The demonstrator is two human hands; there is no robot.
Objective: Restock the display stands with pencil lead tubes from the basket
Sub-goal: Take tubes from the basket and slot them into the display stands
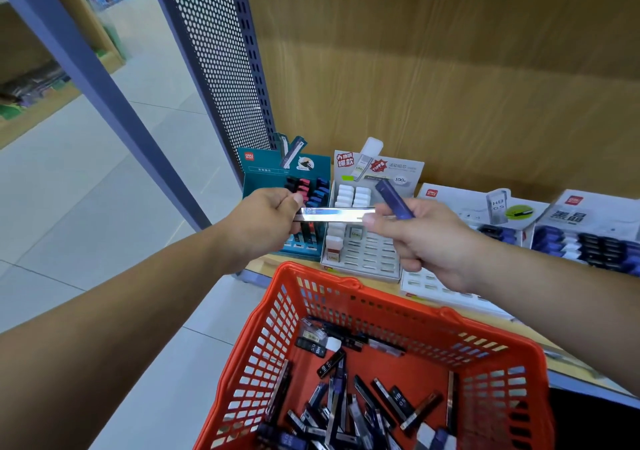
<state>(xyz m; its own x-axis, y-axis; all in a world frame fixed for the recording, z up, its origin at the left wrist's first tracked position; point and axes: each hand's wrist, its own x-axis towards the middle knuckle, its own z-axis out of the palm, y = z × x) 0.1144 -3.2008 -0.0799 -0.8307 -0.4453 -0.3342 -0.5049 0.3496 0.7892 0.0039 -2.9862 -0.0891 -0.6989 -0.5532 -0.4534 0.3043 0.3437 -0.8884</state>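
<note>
Above the shelf's front edge, head view: my left hand [266, 217] pinches one end of a slim silvery tube [336, 213]. My right hand [426, 242] pinches the other end and also grips a blue tube [394, 199]. More tubes lie in the basket [346, 287] below. Best to let go with the right first, then slot the silvery tube upright, probably into the teal stand [263, 172].

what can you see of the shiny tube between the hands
The shiny tube is long, slim, flat and mirror-glossy, with a bluish label near its left end. It lies about level before the display stands. The left hand pinches its left end; its right end touches the thumb of the right hand, which also holds a blue tube.
</note>
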